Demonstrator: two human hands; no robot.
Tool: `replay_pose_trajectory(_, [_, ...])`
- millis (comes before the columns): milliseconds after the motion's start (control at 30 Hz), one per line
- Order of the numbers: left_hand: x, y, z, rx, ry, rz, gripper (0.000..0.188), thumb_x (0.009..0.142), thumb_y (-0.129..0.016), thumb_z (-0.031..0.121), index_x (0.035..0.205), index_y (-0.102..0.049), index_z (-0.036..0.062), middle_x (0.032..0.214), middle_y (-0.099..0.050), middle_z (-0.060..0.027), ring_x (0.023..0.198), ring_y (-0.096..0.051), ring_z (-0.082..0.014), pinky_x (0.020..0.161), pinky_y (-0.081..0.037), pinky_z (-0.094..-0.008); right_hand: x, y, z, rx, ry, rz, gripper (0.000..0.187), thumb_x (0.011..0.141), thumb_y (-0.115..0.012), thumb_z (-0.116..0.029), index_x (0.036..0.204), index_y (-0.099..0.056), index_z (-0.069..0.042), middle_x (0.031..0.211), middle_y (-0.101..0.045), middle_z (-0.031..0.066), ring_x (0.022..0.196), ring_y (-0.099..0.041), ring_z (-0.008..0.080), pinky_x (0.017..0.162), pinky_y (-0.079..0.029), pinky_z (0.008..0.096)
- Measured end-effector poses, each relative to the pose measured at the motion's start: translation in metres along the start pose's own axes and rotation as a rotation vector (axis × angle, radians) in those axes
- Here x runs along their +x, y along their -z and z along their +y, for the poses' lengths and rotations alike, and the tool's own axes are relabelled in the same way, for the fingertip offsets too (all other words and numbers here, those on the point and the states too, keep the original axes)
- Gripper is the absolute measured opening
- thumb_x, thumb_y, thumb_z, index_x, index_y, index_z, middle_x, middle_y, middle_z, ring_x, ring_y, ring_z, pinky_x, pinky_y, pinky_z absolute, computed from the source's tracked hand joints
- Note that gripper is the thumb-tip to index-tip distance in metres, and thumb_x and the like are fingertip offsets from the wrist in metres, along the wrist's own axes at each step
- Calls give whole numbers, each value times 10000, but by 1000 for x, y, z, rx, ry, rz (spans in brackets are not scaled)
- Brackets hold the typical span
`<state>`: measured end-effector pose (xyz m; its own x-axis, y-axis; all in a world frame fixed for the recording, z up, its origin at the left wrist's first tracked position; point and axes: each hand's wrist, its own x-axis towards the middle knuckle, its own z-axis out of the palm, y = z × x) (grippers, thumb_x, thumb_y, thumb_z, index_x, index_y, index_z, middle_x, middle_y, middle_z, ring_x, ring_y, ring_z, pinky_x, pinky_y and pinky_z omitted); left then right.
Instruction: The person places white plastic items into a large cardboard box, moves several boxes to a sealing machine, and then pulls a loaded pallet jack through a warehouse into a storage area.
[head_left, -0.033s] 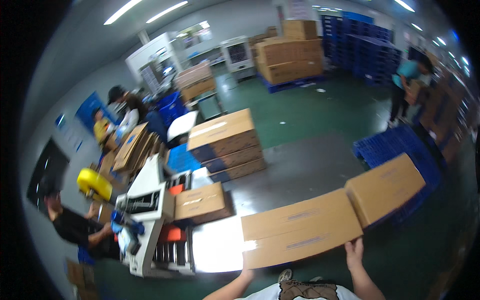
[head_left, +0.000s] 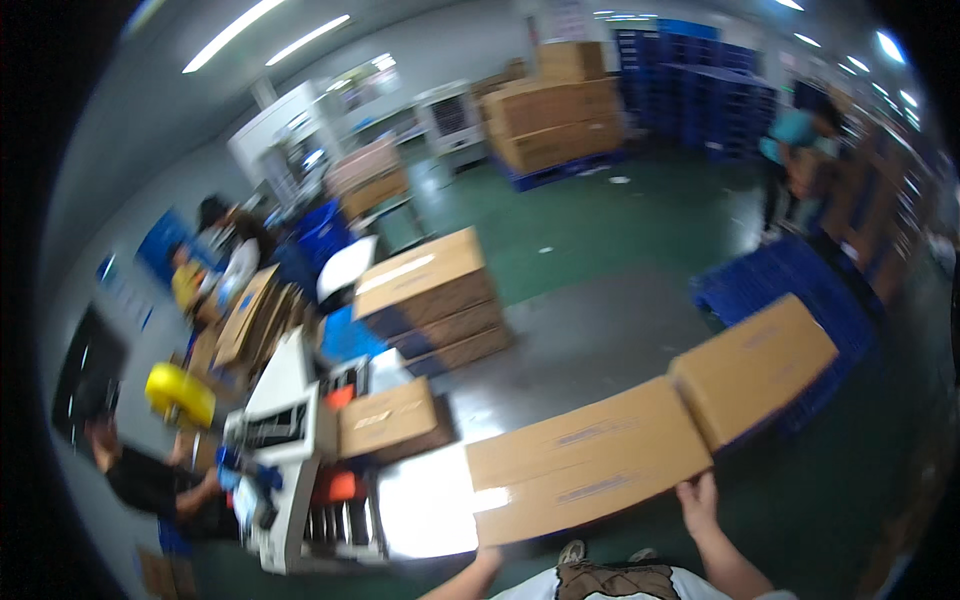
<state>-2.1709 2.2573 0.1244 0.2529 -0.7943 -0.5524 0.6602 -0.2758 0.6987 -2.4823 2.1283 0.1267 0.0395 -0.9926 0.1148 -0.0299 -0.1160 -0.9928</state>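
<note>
The step in hand is apparently involving positioning or steadying the large carton [head_left: 590, 460], which is lying directly before the person, beside the bright metal surface [head_left: 425, 505]. Its long axis is running left to right, the right end angling away toward the smaller carton [head_left: 755, 370]. The right hand [head_left: 698, 500] is touching the near right corner, fingers slightly parted; the left hand [head_left: 487, 560] is meeting the near left corner — whether either is pinching cannot be told. Any next move is calling for even support at both corners.
</note>
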Motion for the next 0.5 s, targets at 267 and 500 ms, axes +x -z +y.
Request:
replay_pose_trajectory(267, [65,-70,-68,318,79,32,643,844,-345,566,1280,-461,108,1261,-500,-138,1163,-473,-275,969,-362,-408,0,72,23,37,-57,-796,586,886,-581,-320,1346,-368,-27,1384,-395,118,1266,-381,196,1052,-294,319])
replay_pose_trajectory(500, [137,-201,-210,976,208,-42,601,823,-401,527,1245,-494,109,1226,-524,-149,1138,-496,-284,949,-381,-410,37,324,-8,-186,-357,-413,542,866,-587,-394,1282,-460,-70,1228,-553,111,1089,-557,183,924,-430,321])
